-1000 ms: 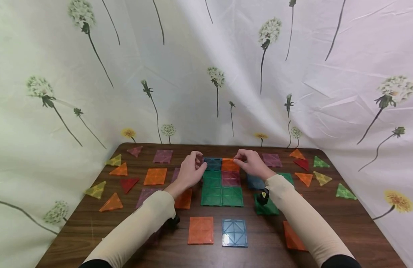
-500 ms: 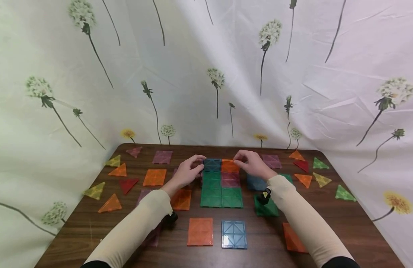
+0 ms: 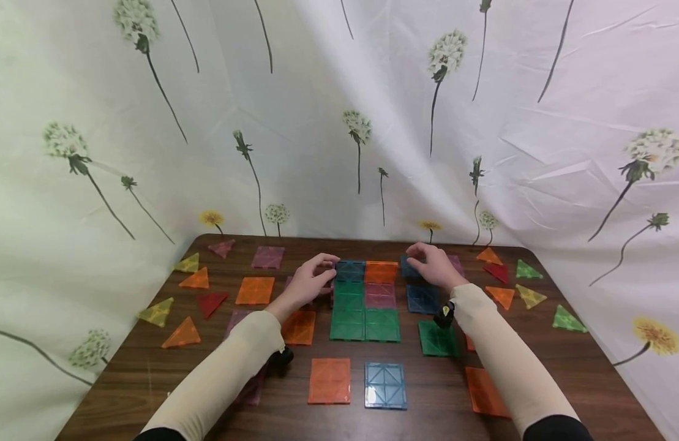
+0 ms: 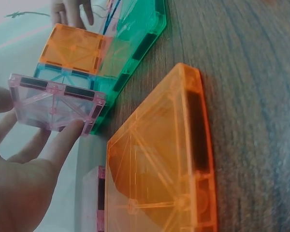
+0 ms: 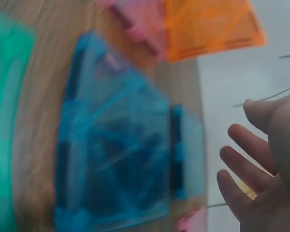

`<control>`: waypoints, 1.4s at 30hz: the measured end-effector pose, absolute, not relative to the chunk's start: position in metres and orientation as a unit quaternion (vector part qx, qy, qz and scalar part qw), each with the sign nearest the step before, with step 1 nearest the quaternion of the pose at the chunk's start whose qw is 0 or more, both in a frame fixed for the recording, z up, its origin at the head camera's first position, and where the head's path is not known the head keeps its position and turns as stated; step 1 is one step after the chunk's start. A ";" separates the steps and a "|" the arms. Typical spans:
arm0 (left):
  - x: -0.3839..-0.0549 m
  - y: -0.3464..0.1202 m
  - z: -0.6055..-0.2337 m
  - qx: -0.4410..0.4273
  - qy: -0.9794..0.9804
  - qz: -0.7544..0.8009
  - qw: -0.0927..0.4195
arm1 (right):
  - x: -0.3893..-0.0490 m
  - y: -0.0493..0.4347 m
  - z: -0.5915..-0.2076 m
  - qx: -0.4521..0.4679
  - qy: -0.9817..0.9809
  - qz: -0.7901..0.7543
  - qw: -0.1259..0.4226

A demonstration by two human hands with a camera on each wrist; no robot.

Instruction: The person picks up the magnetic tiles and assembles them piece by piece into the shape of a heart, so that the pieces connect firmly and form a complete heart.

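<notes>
My left hand [image 3: 306, 283] holds a pink magnetic tile [image 4: 53, 108] that stands upright along the left side of a tile structure, thumb and fingers at its edges. Green tiles [image 3: 348, 324] and a pink tile [image 3: 380, 296] lie flat as the base. Along the back edge stand a blue tile [image 3: 350, 271] and an orange tile [image 3: 381, 273], side by side. My right hand [image 3: 434, 268] hovers to the right of the structure, near a blue tile [image 3: 406, 267] at the back. Its fingers are loosely bent with nothing between them in the right wrist view.
Right of the structure lie another blue tile [image 3: 423, 300] and a green one [image 3: 437, 340]. In front are an orange tile [image 3: 329, 381] and a blue tile [image 3: 385, 386]. Triangles, such as a red one [image 3: 211, 302], are scattered along both sides of the wooden table [image 3: 405, 425].
My right hand has let go of the orange upright tile and moved right. The tile still stands. My left hand shifted slightly earlier and now stays at the pink tile.
</notes>
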State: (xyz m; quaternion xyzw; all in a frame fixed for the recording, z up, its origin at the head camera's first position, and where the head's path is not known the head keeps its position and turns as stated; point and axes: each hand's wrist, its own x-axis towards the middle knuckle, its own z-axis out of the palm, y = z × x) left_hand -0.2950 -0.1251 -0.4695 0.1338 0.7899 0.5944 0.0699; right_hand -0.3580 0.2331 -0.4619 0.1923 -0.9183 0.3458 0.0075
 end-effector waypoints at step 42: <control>-0.297 -0.128 -0.473 0.135 0.780 0.607 0.071 | -0.355 0.250 -0.457 0.162 -0.942 0.279 0.097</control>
